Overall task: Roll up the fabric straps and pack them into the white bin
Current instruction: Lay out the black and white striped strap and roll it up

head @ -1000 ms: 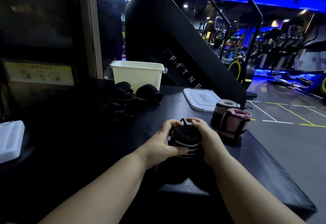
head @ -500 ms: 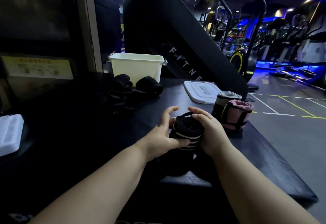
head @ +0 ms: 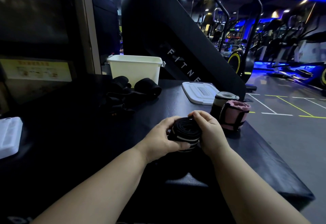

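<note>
A black strap with white stripes (head: 185, 132), rolled into a coil, sits between both hands above the dark table (head: 79, 135). My left hand (head: 162, 137) grips its left side with the thumb under the front. My right hand (head: 208, 132) curls round its right side, fingertips on the top edge. The white bin (head: 135, 69) stands open at the back of the table. Two rolled straps, a grey one (head: 223, 100) and a pink one (head: 233, 115), stand upright at the right. Loose black straps (head: 127, 91) lie in front of the bin.
The bin's white lid (head: 198, 91) lies flat right of the bin. A white plastic tray (head: 8, 135) sits at the table's left edge. A black stair machine (head: 167, 38) rises behind the table. The table's right edge drops to the gym floor (head: 291, 135).
My right fingers have closed further over the top of the black roll, and my left fingers have curled back onto its side. The roll stays in the same place.
</note>
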Tool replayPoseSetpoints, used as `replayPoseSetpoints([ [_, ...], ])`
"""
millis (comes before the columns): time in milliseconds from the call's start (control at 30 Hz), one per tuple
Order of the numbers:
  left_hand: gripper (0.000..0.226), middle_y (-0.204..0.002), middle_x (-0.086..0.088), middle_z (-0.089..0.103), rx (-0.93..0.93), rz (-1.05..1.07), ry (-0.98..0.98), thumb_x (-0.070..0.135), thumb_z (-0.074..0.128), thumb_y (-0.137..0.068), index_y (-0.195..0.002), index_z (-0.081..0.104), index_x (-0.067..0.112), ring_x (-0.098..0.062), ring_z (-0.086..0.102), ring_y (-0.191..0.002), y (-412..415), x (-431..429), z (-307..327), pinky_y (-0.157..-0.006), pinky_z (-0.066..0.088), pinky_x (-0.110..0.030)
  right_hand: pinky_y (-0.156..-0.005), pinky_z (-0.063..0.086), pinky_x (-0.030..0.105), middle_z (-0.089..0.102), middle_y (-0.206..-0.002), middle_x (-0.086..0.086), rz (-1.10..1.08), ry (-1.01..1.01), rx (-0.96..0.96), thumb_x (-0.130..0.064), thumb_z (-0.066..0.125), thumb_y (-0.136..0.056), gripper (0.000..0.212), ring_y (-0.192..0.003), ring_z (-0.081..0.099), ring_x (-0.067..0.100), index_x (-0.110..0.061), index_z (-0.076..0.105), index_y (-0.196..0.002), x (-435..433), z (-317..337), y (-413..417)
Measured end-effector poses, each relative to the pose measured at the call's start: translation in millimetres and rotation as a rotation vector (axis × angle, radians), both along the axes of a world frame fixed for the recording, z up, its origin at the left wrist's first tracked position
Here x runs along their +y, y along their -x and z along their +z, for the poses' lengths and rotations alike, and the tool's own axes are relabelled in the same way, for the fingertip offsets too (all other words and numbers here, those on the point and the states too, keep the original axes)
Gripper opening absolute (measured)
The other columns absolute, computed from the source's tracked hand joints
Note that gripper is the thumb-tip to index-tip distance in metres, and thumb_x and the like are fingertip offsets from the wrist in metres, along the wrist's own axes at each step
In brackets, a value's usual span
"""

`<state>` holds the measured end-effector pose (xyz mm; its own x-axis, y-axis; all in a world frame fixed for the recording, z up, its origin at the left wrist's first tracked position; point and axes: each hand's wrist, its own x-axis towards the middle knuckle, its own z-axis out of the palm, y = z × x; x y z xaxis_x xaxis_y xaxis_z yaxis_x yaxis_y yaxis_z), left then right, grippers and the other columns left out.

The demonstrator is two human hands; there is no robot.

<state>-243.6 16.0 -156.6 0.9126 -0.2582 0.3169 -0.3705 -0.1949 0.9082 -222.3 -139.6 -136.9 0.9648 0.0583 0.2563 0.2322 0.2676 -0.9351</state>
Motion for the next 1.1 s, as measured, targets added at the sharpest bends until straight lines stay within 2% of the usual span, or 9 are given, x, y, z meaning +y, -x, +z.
replayPoseSetpoints([
  [133, 0.086, -0.127, 0.004, 0.058, -0.032, -0.006, -0.035, 0.033, 0.091, -0.049, -0.127, 0.054, 0.038, -0.007, 0.058, -0.116, 0.6, -2.3, 1.0, -0.102, 0.045, -0.025, -0.067, 0.048, 0.028, 0.062, -0.069, 0.004, 0.048, -0.015, 0.021, -0.015, 0.05, -0.099, 0.026, -0.068, 0.057, 0.016, -0.014, 0.062, -0.076, 0.2, -1.3, 0.1],
  [200, 0.077, -0.122, 0.003, 0.061, -0.042, 0.007, -0.032, 0.033, 0.09, -0.051, -0.12, 0.057, 0.039, -0.008, 0.06, -0.113, -0.3, -2.5, 1.6, -0.101, 0.045, -0.025, -0.066, 0.046, 0.028, 0.06, -0.069, 0.003, 0.068, -0.009, 0.011, -0.018, 0.05, -0.1, 0.026, -0.068, 0.056, 0.015, -0.015, 0.062, -0.076, 0.5, -1.6, -0.2],
  [367, 0.063, -0.109, -0.001, 0.07, 0.025, 0.01, 0.04, 0.011, 0.087, -0.066, -0.121, 0.058, 0.022, -0.014, 0.066, -0.105, -1.2, -2.3, 0.8, -0.097, 0.049, -0.028, -0.065, 0.047, 0.026, 0.061, -0.069, 0.002, 0.06, -0.005, -0.015, -0.018, 0.049, -0.1, 0.026, -0.068, 0.056, 0.015, -0.014, 0.061, -0.077, 2.8, -2.2, -1.1],
  [533, 0.058, -0.103, 0.003, 0.07, 0.057, 0.026, 0.093, 0.006, 0.083, -0.069, -0.121, 0.057, 0.017, -0.008, 0.066, -0.099, 0.9, -0.4, 3.3, -0.09, 0.049, -0.022, -0.072, 0.046, 0.031, 0.065, -0.072, 0.001, -0.001, 0.088, -0.091, -0.014, 0.05, -0.099, 0.026, -0.073, 0.057, 0.017, -0.016, 0.065, -0.078, -0.5, -4.9, -4.9],
  [667, 0.054, -0.102, 0.002, 0.07, 0.069, 0.038, 0.115, 0.007, 0.081, -0.071, -0.119, 0.058, 0.016, -0.009, 0.067, -0.098, 2.5, 2.8, 3.5, -0.091, 0.05, -0.023, -0.067, 0.037, 0.031, 0.056, -0.069, -0.001, 0.031, 0.081, -0.056, -0.018, 0.062, -0.081, 0.01, -0.07, 0.046, 0.019, -0.021, 0.071, -0.078, -7.0, -6.4, -8.2],
  [767, 0.049, -0.1, 0.003, 0.069, 0.066, 0.052, 0.109, -0.002, 0.078, -0.075, -0.117, 0.058, 0.015, -0.006, 0.066, -0.095, 4.4, 3.9, 4.4, -0.09, 0.05, -0.023, -0.059, 0.029, 0.03, 0.044, -0.062, 0.001, 0.057, 0.095, -0.005, -0.009, 0.044, -0.062, 0.03, -0.062, 0.037, 0.016, -0.012, 0.069, -0.08, -14.4, -5.8, -12.5],
  [833, 0.049, -0.1, 0.002, 0.07, 0.069, 0.059, 0.128, -0.001, 0.079, -0.074, -0.116, 0.059, 0.016, -0.007, 0.066, -0.094, 3.9, 3.6, 4.4, -0.091, 0.051, -0.025, -0.055, 0.029, 0.026, 0.043, -0.067, 0.007, 0.068, 0.15, 0.005, -0.006, 0.042, -0.057, 0.033, -0.061, 0.036, 0.014, -0.013, 0.066, -0.078, -15.4, -6.1, -12.8],
  [933, 0.049, -0.098, 0.003, 0.071, 0.077, 0.079, 0.15, 0.011, 0.079, -0.068, -0.113, 0.06, 0.02, -0.009, 0.067, -0.094, 3.3, 3.2, 4.3, -0.092, 0.052, -0.029, -0.049, 0.031, 0.018, 0.047, -0.07, 0.006, 0.046, 0.252, 0.01, -0.008, 0.048, -0.06, 0.021, -0.057, 0.037, 0.01, -0.017, 0.06, -0.075, -13.1, -8.3, -12.3],
  [1100, 0.043, -0.097, 0.002, 0.07, 0.092, 0.084, 0.177, 0.001, 0.077, -0.077, -0.113, 0.06, 0.018, -0.009, 0.067, -0.092, 3.1, 3.7, 5.4, -0.092, 0.052, -0.03, -0.047, 0.033, 0.014, 0.048, -0.061, -0.004, 0.052, 0.266, -0.018, -0.008, 0.054, -0.074, 0.014, -0.053, 0.038, 0.005, -0.019, 0.061, -0.069, -13.9, -10.9, -13.3],
])
